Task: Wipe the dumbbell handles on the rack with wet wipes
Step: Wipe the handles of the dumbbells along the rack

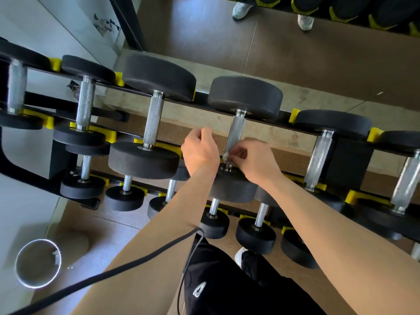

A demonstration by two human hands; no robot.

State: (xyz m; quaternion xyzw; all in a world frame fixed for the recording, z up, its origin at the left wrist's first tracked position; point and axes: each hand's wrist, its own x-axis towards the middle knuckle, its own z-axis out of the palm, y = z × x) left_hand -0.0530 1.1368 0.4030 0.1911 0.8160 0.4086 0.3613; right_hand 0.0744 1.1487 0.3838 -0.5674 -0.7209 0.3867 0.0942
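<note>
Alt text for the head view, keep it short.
Right hand pinches a small white wipe against the near end of a knurled dumbbell handle on the top tier of the rack. Left hand hovers curled just left of that handle; whether it holds anything is hidden. More black dumbbells fill the tiers.

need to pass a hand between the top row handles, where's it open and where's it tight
Widest free gap: between the handle being wiped and the next handle to its right. The left hand fills the gap on its other side. Bare floor lies beside the metal bin. Lower-tier dumbbells sit crowded.
</note>
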